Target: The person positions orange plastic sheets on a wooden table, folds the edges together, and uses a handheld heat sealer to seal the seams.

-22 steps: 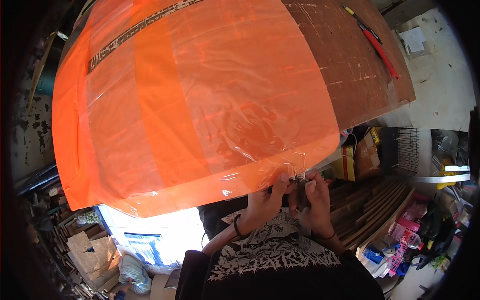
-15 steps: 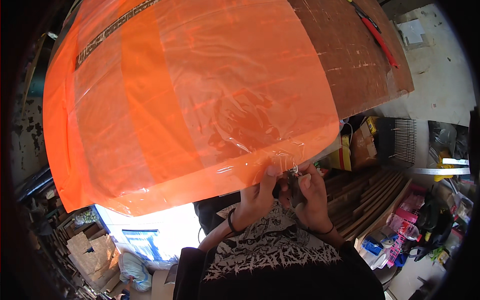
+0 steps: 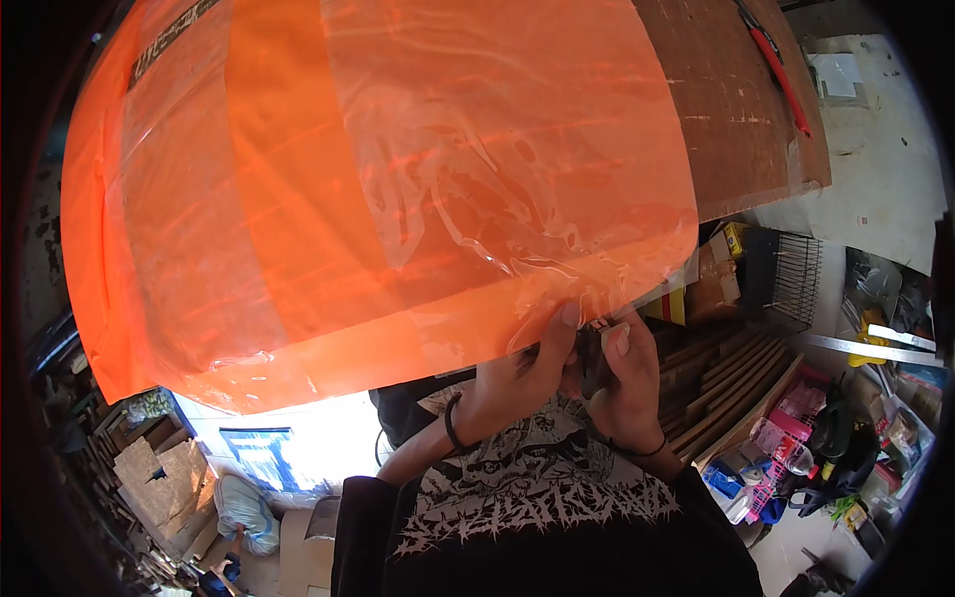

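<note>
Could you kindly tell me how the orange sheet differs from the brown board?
The orange sheet is glossy and partly see-through, whereas the brown board looks duller and opaque. The sheet is creased and rippled; the board's bare part looks smoother, with pale scuffs. The sheet's near right corner is rounded; the board's is more angular. Both are broad and run past the picture's top edge.

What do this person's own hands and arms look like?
The left hand and right hand wear no gloves. The left wrist has a dark band; the right wrist has a thinner-looking dark one. Black sleeves leave much of the forearms bare.
</note>
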{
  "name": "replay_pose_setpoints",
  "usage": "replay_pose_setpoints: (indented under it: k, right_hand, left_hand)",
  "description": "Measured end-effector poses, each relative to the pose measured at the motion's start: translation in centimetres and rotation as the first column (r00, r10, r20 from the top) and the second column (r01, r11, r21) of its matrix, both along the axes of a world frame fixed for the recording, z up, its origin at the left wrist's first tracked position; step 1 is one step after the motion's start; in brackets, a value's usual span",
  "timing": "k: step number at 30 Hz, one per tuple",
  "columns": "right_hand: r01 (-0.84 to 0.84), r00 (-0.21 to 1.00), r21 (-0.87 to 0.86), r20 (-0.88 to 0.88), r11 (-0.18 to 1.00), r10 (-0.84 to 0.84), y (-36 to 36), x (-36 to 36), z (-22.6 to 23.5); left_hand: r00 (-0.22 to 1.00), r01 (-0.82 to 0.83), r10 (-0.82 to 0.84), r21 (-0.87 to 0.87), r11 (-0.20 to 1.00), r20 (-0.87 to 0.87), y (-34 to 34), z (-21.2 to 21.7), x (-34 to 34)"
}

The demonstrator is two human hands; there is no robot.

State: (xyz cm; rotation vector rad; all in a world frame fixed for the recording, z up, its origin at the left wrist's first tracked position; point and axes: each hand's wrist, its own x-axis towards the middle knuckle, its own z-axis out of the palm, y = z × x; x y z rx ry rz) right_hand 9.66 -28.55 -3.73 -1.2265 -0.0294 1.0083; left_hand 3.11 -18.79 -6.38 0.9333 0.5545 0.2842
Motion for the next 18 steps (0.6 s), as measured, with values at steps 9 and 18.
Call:
replay_pose_setpoints:
  k: [9,18]
  right_hand:
    - [0.114,0.993,0.031,-0.025,0.993,-0.113,0.6,-0.08,0.22]
    - [0.027,0.999,0.008,0.027,1.0,-0.027,0.07,0.07,-0.16]
  left_hand:
    - [0.999,-0.009,0.01,-0.025,1.0,0.042,0.01,-0.07,0.18]
    - [0.998,-0.006,0.005,0.022,1.0,0.059,0.04,-0.22,0.18]
